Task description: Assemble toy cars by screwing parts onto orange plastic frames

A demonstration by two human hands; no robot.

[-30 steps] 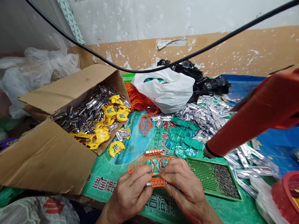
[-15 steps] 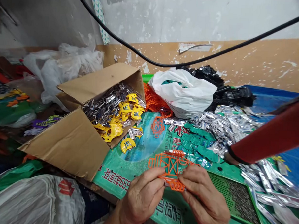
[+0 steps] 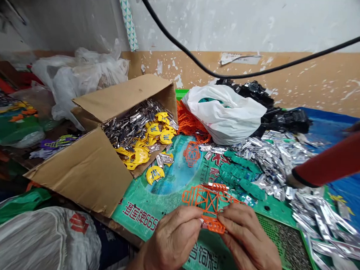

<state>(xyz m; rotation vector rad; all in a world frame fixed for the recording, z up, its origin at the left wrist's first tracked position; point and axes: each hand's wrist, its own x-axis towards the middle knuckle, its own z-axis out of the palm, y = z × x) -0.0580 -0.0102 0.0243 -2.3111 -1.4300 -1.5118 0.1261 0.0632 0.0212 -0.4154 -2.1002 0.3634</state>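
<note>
An orange plastic lattice frame [image 3: 208, 202] is held up over the green sheet. My right hand [image 3: 250, 239] grips its right side between thumb and fingers. At the frame's near edge, my left hand [image 3: 175, 238] is closed in a pinch. A tiny pale bit shows at its fingertips, too small to name. A second orange frame [image 3: 192, 153] lies flat on the sheet beyond. Beside my right hand, a green tray [image 3: 267, 230] holds many small grey metal pieces.
A tipped cardboard box [image 3: 85, 174] spills yellow and silver parts on the left. Behind stand a white bag [image 3: 222, 113] and orange netting [image 3: 189, 121]. Silver strips [image 3: 274, 155] cover the right, where another person's red sleeve [image 3: 334, 161] reaches in. A black cable [image 3: 183, 49] hangs across.
My left fingertips have shifted slightly along the frame's near edge, and a pale bit now shows there. The other person's sleeve has moved right. The view has shifted slightly.
</note>
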